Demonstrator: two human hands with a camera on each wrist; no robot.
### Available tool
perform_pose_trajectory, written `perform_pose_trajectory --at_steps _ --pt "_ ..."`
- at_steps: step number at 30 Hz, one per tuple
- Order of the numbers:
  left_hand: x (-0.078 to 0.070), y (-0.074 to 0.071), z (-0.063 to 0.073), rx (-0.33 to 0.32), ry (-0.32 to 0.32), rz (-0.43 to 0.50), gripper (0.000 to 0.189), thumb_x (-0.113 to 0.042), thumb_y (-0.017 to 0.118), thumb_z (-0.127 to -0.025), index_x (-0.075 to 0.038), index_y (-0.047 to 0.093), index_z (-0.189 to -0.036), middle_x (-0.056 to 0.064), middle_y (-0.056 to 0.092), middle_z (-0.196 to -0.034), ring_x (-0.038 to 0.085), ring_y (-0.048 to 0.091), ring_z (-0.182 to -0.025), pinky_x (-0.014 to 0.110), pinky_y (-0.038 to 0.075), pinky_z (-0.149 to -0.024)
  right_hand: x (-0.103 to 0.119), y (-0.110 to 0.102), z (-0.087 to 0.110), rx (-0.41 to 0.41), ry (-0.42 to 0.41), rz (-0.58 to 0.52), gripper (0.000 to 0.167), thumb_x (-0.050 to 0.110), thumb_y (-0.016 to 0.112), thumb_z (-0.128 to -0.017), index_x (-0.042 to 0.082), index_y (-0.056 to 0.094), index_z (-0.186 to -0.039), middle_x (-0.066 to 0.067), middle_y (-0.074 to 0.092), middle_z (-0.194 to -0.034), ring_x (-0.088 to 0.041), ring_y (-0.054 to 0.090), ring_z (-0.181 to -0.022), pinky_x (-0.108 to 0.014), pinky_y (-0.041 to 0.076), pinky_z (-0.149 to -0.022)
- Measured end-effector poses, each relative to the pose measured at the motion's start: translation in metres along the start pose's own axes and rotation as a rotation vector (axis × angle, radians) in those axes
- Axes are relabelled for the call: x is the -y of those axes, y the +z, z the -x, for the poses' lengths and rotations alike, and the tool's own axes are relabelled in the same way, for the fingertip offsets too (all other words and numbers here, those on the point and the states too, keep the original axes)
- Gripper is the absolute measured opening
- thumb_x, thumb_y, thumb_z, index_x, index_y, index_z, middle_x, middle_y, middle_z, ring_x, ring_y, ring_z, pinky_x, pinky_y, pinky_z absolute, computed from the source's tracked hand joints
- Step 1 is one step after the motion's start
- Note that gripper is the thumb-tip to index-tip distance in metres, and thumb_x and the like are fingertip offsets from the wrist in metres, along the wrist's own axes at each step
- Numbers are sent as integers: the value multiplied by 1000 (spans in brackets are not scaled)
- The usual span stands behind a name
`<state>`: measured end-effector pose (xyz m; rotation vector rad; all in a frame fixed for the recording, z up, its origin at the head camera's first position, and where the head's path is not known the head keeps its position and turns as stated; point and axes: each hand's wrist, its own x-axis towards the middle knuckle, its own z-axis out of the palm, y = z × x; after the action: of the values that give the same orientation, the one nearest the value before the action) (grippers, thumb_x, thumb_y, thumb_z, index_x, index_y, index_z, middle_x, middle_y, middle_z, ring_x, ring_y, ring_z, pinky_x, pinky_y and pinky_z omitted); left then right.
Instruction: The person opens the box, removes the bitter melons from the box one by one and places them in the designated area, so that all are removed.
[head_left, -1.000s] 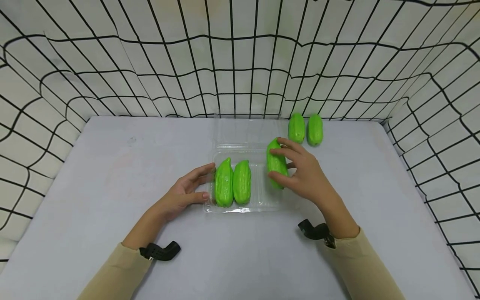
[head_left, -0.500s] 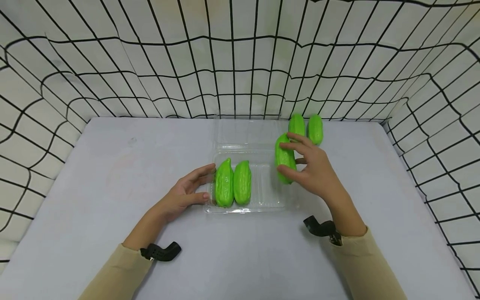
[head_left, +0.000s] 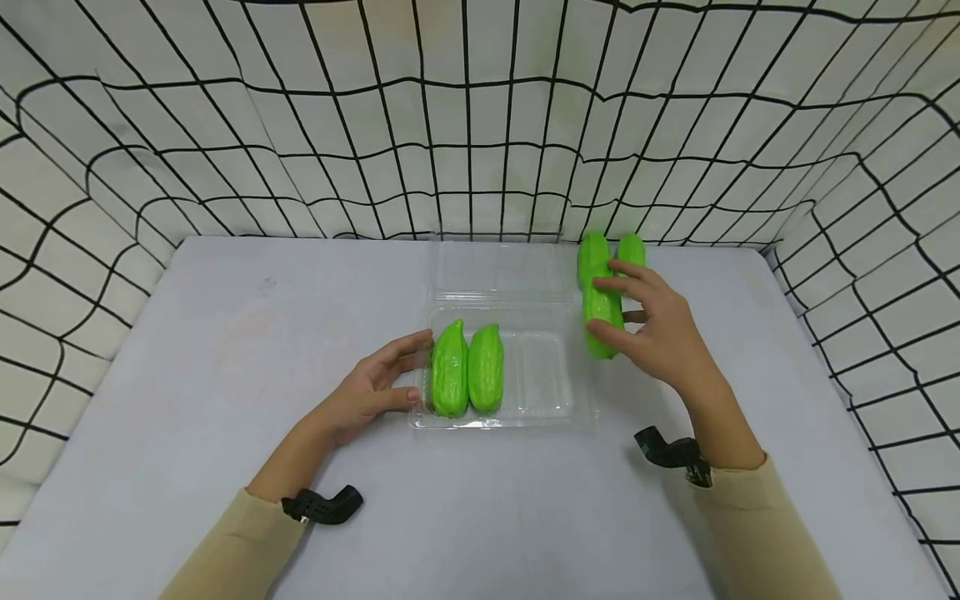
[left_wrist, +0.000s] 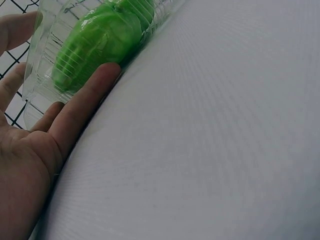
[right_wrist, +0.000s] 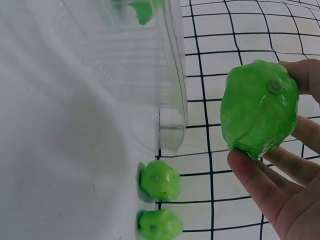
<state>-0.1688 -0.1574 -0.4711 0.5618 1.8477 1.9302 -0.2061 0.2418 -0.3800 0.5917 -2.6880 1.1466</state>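
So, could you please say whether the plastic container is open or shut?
The container is open: its lid lies folded back, and two green vegetables inside sit uncovered.

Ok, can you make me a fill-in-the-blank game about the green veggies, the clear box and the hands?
1. The right hand holds a vegetable that is coloured ____.
2. Inside the clear plastic box lie ____ vegetables.
3. The left hand is at the person's ____ side of the box.
4. Behind the white table, the wires of the grid are coloured ____.

Missing words: green; two; left; black.
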Motion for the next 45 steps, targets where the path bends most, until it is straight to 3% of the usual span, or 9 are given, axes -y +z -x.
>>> perform_pose_trajectory --at_steps 19,30,45 --pt "0 0 0 7 9 -11 78 -3 67 -91 -5 26 -157 12 28 -162 34 31 -145 28 49 -99 -21 -25 -5 -11 72 79 49 21 80 -85 6 65 -129 -8 45 -153 -32 49 -134 -47 58 -82" --pt "-1 1 0 2 -4 -2 77 -3 67 -91 -6 27 -157 11 28 -162 34 31 -145 29 50 -99 -34 -41 -17 -25 65 149 49 20 79 -86 3 64 -130 -12 47 -150 -35 50 -132 -48 57 -81" --pt "-1 1 1 -4 1 -13 78 -4 67 -91 -6 27 -157 11 29 -161 34 31 -145 28 49 -99 -50 -55 -33 2 135 211 51 25 76 -88 4 62 -132 -16 42 -153 -42 46 -134 -54 55 -87"
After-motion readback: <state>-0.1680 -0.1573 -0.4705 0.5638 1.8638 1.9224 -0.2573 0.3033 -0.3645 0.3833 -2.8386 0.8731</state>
